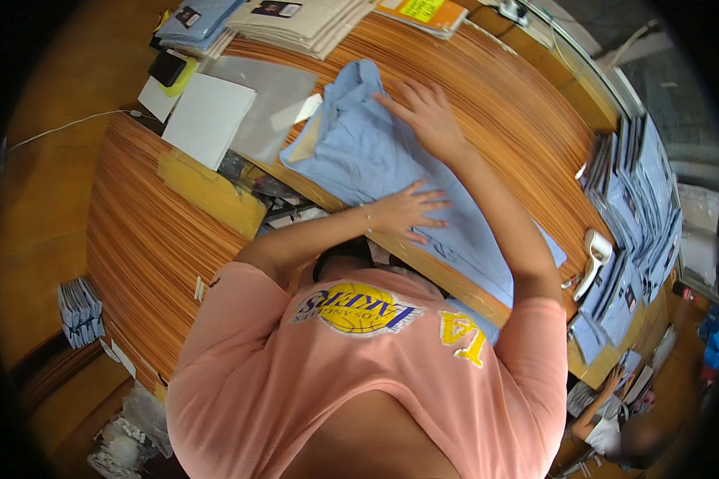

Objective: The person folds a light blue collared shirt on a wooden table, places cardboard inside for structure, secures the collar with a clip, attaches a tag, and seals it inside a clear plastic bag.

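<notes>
A light blue collared shirt (pixel 359 160) lies slantwise over the striped wooden table, its collar at the far end and its lower part reaching toward my right arm. My left hand (pixel 414 211) rests flat on the middle of the shirt near the table's front edge, fingers spread. Beyond it, my right hand (pixel 430 120) is stretched out beside the collar, slightly blurred, fingers apart and holding nothing; whether it touches the cloth I cannot tell. A beige piece (pixel 303 144) shows at the shirt's left edge, next to a small white strip (pixel 307 108).
Left of the shirt lie a clear plastic sheet (pixel 276 84) and white cards (pixel 208 120). Folded beige garments (pixel 303 28) stand at the back. Folded blue shirts (pixel 623 199) and a white lint-roller-like tool (pixel 593 259) are at right. Another person (pixel 607 431) is at lower right.
</notes>
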`<move>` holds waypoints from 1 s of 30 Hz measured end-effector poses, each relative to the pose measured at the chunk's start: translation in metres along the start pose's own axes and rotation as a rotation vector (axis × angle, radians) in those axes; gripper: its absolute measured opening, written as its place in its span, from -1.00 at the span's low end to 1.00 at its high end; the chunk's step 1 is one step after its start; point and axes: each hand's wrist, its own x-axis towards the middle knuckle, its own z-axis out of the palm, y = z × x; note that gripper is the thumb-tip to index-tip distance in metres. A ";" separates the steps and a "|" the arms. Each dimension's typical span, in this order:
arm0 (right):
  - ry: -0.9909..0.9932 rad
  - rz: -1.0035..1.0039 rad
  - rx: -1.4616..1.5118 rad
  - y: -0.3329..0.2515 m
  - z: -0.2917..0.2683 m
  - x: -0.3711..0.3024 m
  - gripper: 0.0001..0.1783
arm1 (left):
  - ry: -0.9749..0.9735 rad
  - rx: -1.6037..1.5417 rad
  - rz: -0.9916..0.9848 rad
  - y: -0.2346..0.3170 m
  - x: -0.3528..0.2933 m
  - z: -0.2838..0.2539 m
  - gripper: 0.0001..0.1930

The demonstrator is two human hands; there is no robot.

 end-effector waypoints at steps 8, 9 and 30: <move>-0.654 -0.016 -0.199 0.052 0.036 0.104 -0.67 | 0.460 -0.429 -0.072 -0.013 -0.043 -0.108 -0.41; -0.695 -0.004 -0.046 0.031 0.003 0.106 -0.69 | 0.629 -0.311 -0.188 -0.031 -0.065 -0.126 -0.43; 0.371 1.645 0.892 -0.052 -0.119 -0.243 -0.80 | -0.887 -0.776 -0.613 -0.162 0.020 -0.121 -0.47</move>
